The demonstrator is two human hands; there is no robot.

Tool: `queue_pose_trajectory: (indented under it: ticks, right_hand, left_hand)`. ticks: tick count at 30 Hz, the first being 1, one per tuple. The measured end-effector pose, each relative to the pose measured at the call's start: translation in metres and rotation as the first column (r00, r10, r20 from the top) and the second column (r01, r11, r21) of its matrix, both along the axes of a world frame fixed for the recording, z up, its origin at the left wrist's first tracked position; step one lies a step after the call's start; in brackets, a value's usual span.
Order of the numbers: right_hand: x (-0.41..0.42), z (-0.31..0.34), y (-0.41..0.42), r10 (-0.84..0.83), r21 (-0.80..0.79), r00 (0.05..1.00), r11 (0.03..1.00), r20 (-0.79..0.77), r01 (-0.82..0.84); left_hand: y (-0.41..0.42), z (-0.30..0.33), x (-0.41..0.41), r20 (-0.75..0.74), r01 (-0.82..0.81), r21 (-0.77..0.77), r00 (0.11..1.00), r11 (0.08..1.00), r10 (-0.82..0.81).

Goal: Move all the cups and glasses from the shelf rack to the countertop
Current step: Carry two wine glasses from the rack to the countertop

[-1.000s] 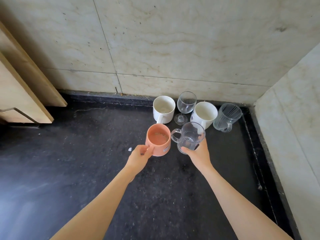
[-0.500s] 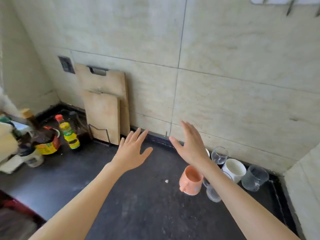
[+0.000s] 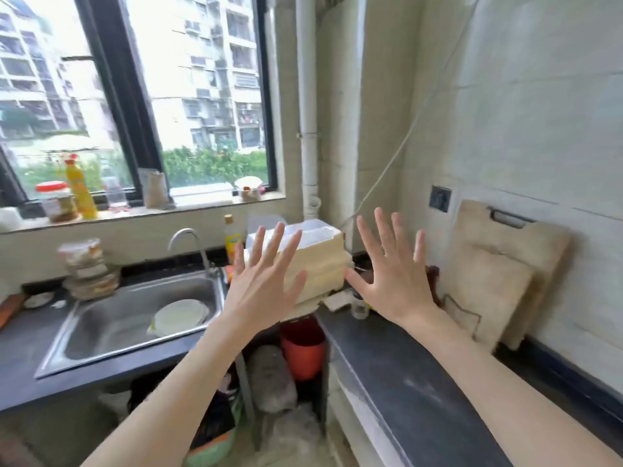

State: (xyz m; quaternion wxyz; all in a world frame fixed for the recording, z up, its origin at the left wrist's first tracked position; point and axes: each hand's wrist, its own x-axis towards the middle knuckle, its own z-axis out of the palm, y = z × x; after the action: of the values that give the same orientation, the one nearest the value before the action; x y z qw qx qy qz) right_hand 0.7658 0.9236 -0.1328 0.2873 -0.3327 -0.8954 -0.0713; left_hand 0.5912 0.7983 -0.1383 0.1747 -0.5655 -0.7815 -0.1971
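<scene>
My left hand [image 3: 263,281] and my right hand [image 3: 392,278] are both raised in front of me with fingers spread wide and nothing in them. They hover in front of a cream box-like unit [image 3: 320,261] in the corner. The dark countertop [image 3: 414,382] runs along the right wall below my right arm. No cups or glasses and no shelf rack are in this view.
A steel sink [image 3: 135,318] with a white plate [image 3: 180,316] lies at the left under the window. Wooden cutting boards [image 3: 495,278] lean on the right wall. A red bucket [image 3: 303,348] stands under the counter. Bottles and jars [image 3: 79,190] line the windowsill.
My view has swung left, away from the cups in the corner toward the sink and window. Both hands let go of the orange mug and glass mug and now stay open in the air.
</scene>
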Motion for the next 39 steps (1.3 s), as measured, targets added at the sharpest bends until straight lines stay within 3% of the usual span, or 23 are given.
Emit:
queue_pose_trajectory:
  ticks: [6, 15, 24, 35, 39]
  right_hand:
    - [-0.185, -0.006, -0.116, 0.313, 0.018, 0.95, 0.95, 0.018, -0.313]
    - [-0.398, -0.011, -0.253, 0.664, 0.018, 0.747, 0.747, -0.008, -0.664]
    - [-0.596, -0.027, -0.313, 0.757, -0.11, 0.652, 0.646, -0.037, -0.756]
    - [-0.779, -0.034, -0.38, 0.804, -0.154, 0.594, 0.582, -0.037, -0.798]
    - [-0.846, -0.043, -0.416, 0.803, -0.206, 0.591, 0.569, -0.069, -0.796]
  left_hand:
    - [-0.171, 0.006, -0.132, -0.04, -0.322, 0.019, 0.946, 0.947, 0.322]
    - [-0.351, -0.019, -0.283, 0.022, -0.689, 0.003, 0.724, 0.725, 0.689]
    - [-0.398, -0.02, -0.442, 0.068, -0.8, -0.078, 0.591, 0.595, 0.804]
    - [-0.47, -0.041, -0.614, 0.129, -0.824, -0.096, 0.546, 0.558, 0.828]
    - [-0.505, -0.056, -0.688, 0.171, -0.802, -0.117, 0.565, 0.586, 0.807]
